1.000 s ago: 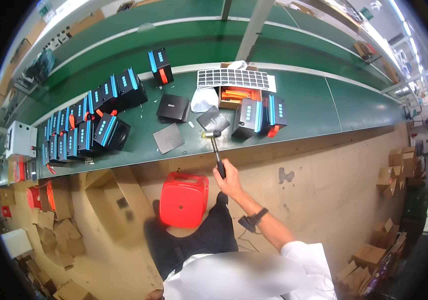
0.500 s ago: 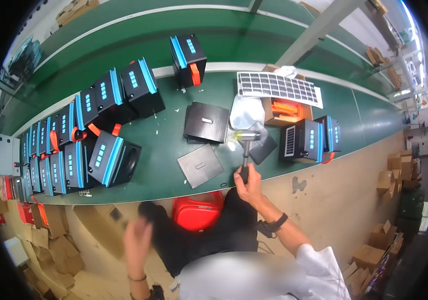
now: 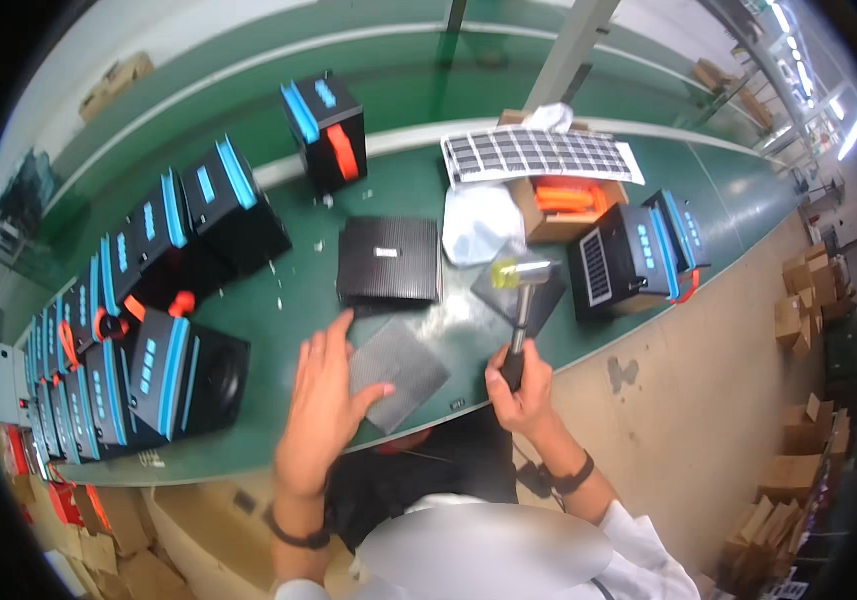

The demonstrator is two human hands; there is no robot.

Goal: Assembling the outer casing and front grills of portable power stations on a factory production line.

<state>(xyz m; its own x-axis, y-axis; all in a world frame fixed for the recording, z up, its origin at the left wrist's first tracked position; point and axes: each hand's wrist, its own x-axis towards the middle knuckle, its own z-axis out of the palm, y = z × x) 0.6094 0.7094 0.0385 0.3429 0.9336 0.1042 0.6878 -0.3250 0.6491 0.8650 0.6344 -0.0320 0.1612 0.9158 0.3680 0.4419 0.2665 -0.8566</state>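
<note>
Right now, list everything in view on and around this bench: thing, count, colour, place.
green bench: one, running across the view.
mesh panel: one, grey, near edge of the bench, beside the left hand.
mallet: one, yellow and silver head, dark handle, in the right hand.
flat ribbed panel: one, black, mid-bench.
speaker boxes: many, black with blue trim, mostly crowded at left, two at right.
solar panel: one, white grid, far side.
carton of orange parts: one, brown, under the solar panel.
plastic bag: one, clear.
left hand: open, fingers at the mesh panel.
right hand: gripping the mallet handle.
</note>
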